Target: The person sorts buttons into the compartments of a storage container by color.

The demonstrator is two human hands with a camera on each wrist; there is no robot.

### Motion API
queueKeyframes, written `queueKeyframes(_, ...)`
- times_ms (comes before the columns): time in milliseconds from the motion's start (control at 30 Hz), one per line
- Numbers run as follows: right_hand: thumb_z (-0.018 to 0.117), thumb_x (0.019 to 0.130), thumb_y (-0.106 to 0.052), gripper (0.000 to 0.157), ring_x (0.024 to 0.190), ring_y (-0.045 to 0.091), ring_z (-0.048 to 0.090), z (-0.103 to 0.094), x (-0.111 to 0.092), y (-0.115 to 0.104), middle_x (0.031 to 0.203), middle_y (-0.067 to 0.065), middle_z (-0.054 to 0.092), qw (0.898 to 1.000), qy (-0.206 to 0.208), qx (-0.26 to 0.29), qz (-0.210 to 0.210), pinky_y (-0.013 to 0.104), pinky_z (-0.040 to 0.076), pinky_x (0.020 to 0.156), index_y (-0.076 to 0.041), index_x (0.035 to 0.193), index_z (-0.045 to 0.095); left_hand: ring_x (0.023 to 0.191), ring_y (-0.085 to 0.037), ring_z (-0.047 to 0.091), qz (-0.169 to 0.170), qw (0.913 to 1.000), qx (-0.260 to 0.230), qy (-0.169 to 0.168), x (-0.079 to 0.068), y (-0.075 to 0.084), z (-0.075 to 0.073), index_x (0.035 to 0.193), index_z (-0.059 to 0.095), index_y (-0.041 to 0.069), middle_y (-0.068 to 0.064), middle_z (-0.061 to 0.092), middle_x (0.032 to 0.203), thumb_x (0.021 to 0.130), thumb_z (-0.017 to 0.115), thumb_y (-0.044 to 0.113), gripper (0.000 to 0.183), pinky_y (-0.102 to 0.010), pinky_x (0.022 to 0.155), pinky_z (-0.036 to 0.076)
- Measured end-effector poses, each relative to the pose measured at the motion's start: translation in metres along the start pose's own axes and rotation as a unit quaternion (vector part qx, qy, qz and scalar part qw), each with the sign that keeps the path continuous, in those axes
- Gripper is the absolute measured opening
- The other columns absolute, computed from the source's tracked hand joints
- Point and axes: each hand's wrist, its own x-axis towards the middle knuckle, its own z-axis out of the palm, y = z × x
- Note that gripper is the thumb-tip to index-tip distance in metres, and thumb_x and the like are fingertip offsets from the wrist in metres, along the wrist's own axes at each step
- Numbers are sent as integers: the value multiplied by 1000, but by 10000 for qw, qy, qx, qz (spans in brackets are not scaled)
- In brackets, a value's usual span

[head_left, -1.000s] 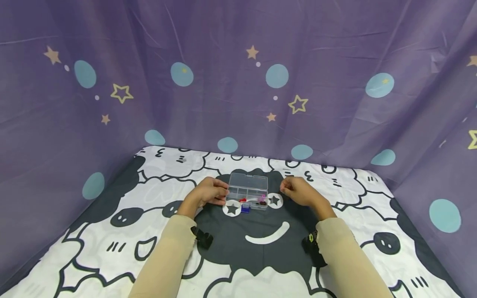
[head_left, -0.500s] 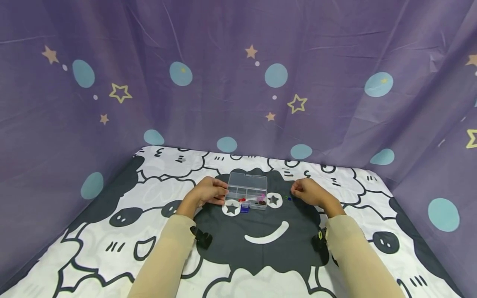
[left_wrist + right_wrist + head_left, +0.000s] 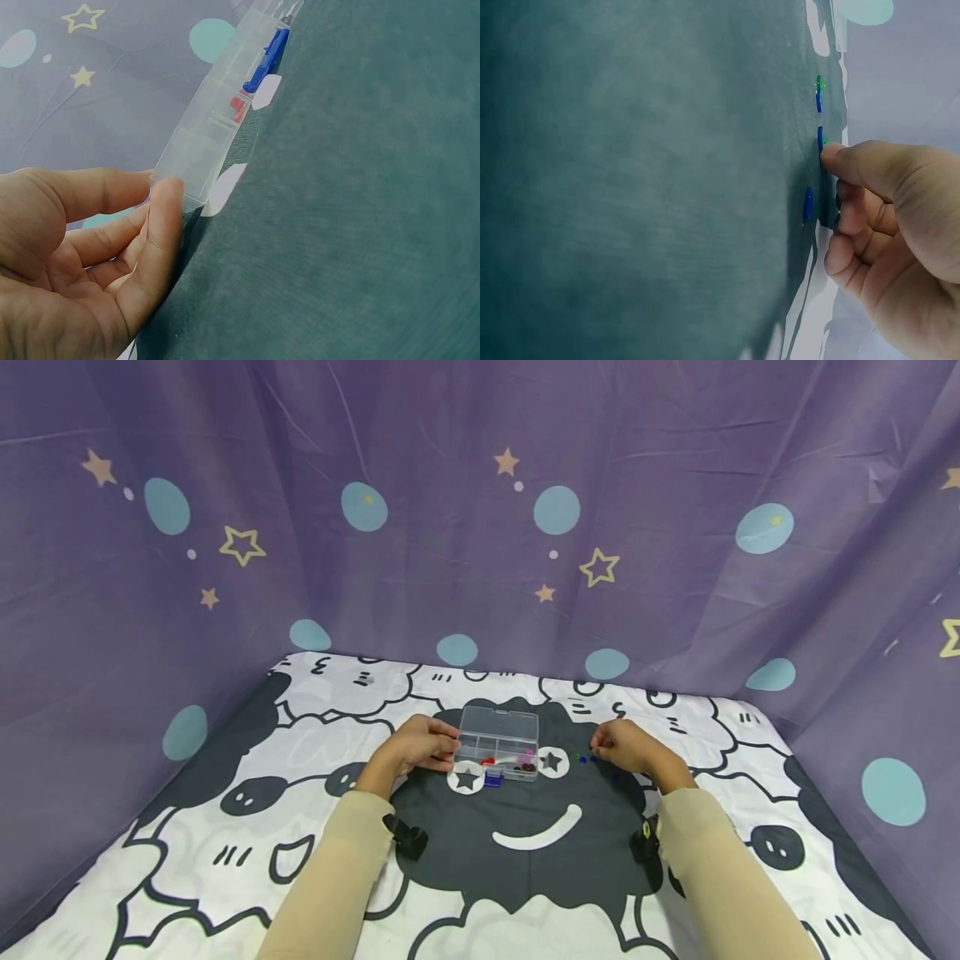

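My left hand (image 3: 420, 745) pinches the left end of a clear plastic compartment box (image 3: 498, 744), thumb on one face and fingers behind, as the left wrist view shows. Its lid stands raised at the back, and a blue latch (image 3: 266, 60) sits on its front. Red pieces (image 3: 488, 762) and pink pieces (image 3: 529, 753) lie inside. To the right of the box, my right hand (image 3: 624, 746) is low over the dark cloth, fingers curled, its thumb tip right at a small blue bead (image 3: 820, 139). I cannot tell whether its fingers hold another bead. Nearby lie a green bead (image 3: 820, 82) and another blue bead (image 3: 808, 202).
A sheep-print cloth (image 3: 540, 860) covers the surface, dark in the middle with white areas around. A purple curtain (image 3: 480, 552) with stars and ovals hangs behind and at both sides. Dark straps (image 3: 406, 837) circle both wrists.
My right hand has moved away from the box to the right, leaving small blue and green beads in view on the cloth. The left hand and box have stayed in place.
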Motion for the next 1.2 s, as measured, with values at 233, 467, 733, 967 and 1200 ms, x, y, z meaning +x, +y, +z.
queueKeyframes(233,62,87,-2,6,60,9,50,1,0,0,67,-3,61,10000,-8,53,-47,26,44,56,-4,82,65,76,-27,65,11,10000,11,3,0,0,0,117,62,2,-19,60,100,88,68,8,30,-38,70,61)
queueKeyframes(467,58,88,-1,8,60,9,48,2,-2,3,67,-4,56,9999,-119,61,-87,25,43,55,-4,83,62,75,-26,65,-1,10000,-12,-3,0,0,0,117,62,2,-19,60,99,88,67,7,31,-38,70,61)
queueKeyframes(733,56,88,-2,8,61,10,48,2,-3,2,68,-3,54,9999,-40,36,-128,26,43,57,-5,83,60,75,-26,66,5,10000,-11,25,0,0,1,117,63,2,-19,60,99,88,68,7,30,-38,70,61)
queueKeyframes(967,56,89,-2,6,62,10,47,3,-2,2,70,-3,54,9998,29,-8,-179,26,42,59,-4,85,60,76,-26,66,4,10000,-29,31,1,0,1,116,63,3,-19,60,99,88,68,7,29,-38,70,61)
queueKeyframes(1200,56,89,-3,8,62,10,47,5,1,-1,70,-4,54,9998,7,-26,-207,26,42,59,-5,83,60,75,-26,66,8,10000,-19,13,0,-1,0,118,62,2,-19,60,97,88,68,7,31,-38,70,61)
